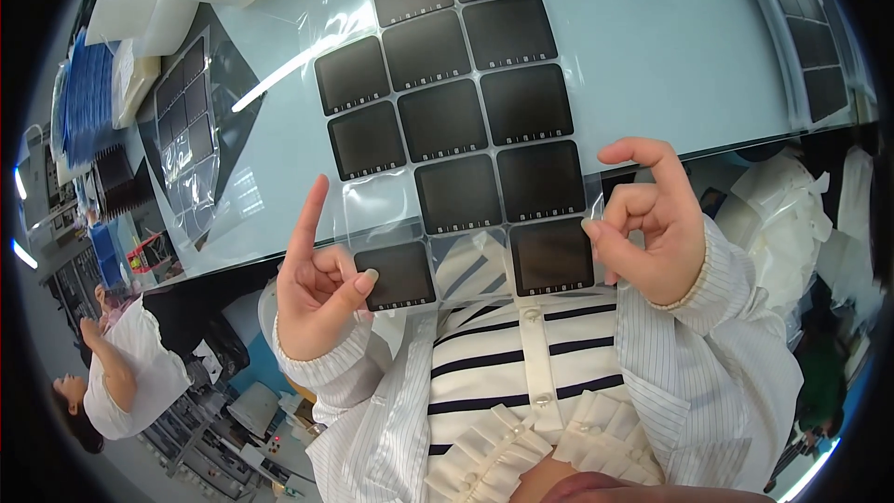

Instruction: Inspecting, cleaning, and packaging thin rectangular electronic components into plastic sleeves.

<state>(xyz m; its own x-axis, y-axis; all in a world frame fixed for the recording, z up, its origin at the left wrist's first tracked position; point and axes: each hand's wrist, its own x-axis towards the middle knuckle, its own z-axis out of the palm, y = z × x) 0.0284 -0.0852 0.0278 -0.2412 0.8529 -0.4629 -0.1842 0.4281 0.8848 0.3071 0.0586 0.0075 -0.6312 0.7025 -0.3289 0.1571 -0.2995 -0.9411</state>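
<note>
In the head view, both hands hold up a clear plastic sheet (438, 102) that carries many dark square panels (442, 119) in rows. The sheet hangs from the far part of the picture down to the hands and covers the middle of the view. The left hand (317, 289) is at the near left corner of the sheet. Its thumb and bent fingers pinch the edge just beside the lowest left panel (400, 275), and the index finger (312, 214) points straight up, free from the sheet. The right hand (652, 224) is at the near right corner. Its thumb and one finger pinch the edge beside the lowest right panel (551, 256), while the other fingers are curled loosely above.

Through the clear sheet, between the two lowest panels, a striped white shirt (521, 363) with buttons is visible. On the left lies a second sheet with dark squares (186, 121), and beside it a stack of blue items (88, 98). At the far right edge there is another strip of dark panels (810, 37). At the near left another person in a white top (130, 382) is visible
</note>
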